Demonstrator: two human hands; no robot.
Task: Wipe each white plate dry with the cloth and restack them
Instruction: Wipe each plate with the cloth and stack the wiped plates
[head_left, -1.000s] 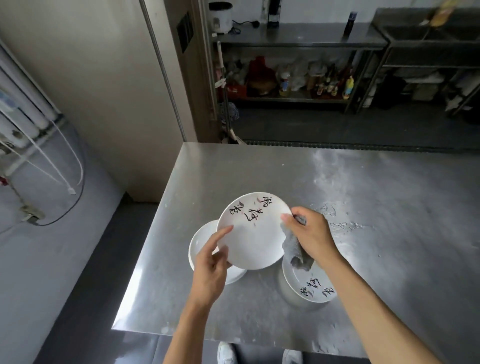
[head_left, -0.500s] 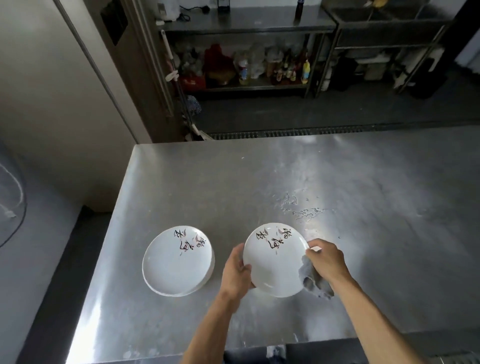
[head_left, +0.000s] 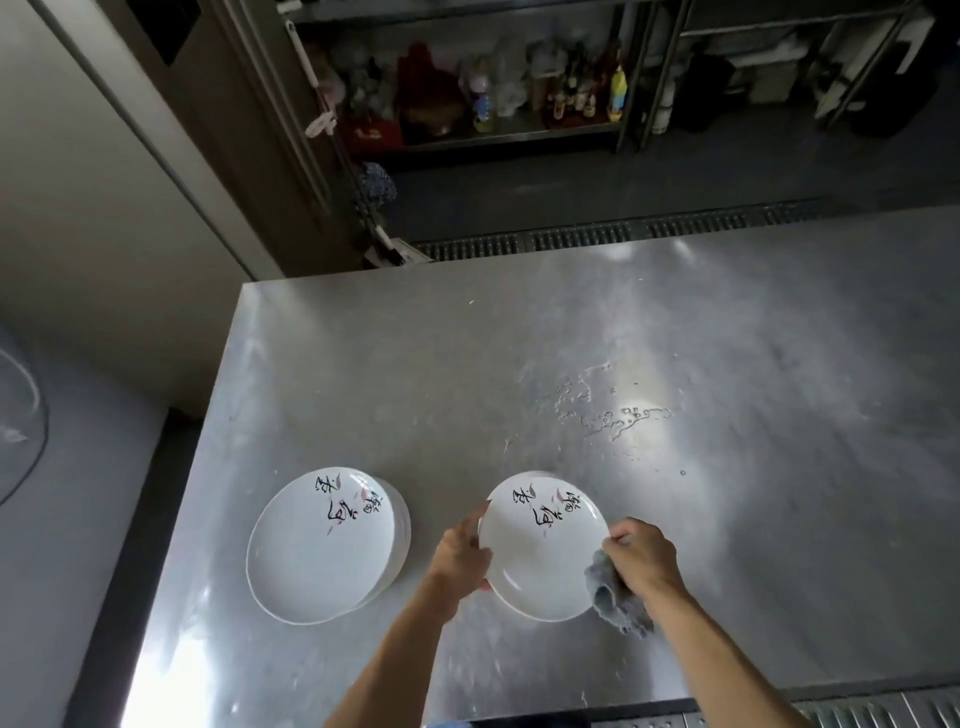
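Observation:
A white plate (head_left: 543, 551) with black brush lettering is held low over the steel table (head_left: 571, 364), in front of me. My left hand (head_left: 460, 556) grips its left rim. My right hand (head_left: 644, 558) is at its right rim and holds a bunched grey cloth (head_left: 615, 600), which hangs below the hand against the plate's edge. To the left, apart from both hands, stands a stack of several matching white plates (head_left: 327, 545). I cannot tell whether other plates lie under the held one.
Water drops (head_left: 618, 415) lie on the table behind the held plate. The table's left edge (head_left: 208, 493) drops to the floor beside a wall. A shelf with bottles (head_left: 519, 93) stands across the aisle.
The held plate has come down from a raised, tilted position to the right side, covering the plates seen there earlier. The left stack is now uncovered. My view has tipped downward.

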